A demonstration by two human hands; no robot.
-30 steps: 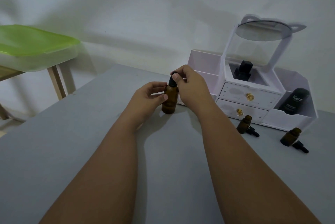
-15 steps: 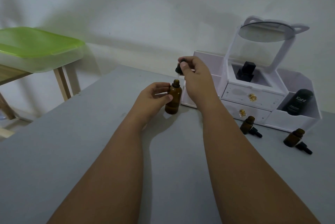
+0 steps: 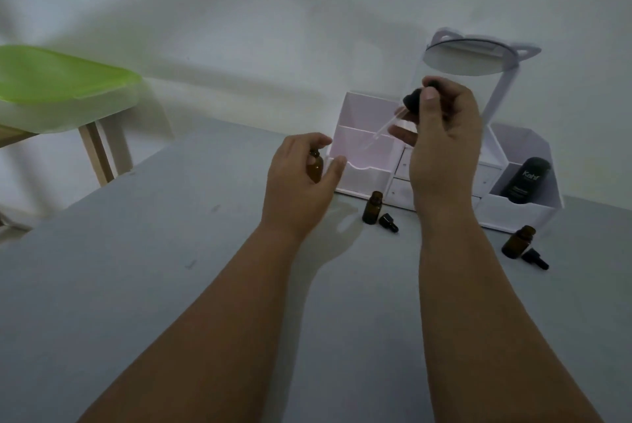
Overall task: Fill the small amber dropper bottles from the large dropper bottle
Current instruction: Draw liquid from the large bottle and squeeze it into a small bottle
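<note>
My left hand [image 3: 301,179] wraps around the large amber bottle [image 3: 314,167], which stands uncapped on the grey table [image 3: 136,285], mostly hidden by my palm. My right hand [image 3: 444,142] holds the black-capped dropper [image 3: 412,102] up in the air, its clear glass tube slanting down-left toward the bottle. One small amber bottle [image 3: 372,207] stands open between my wrists with its black cap [image 3: 389,222] lying beside it. A second small amber bottle [image 3: 517,242] stands at the right, its cap [image 3: 535,259] next to it.
A white cosmetic organiser [image 3: 359,179] with drawers and a round mirror [image 3: 468,58] stands at the back; a black tube [image 3: 525,179] leans in its right compartment. A green-lidded plastic box [image 3: 61,80] rests on a wooden stand at the left.
My right hand has unscrewed the dropper and lifted it up and to the right, clear of the large bottle. The view has shifted, so the small bottles now appear closer to my hands.
</note>
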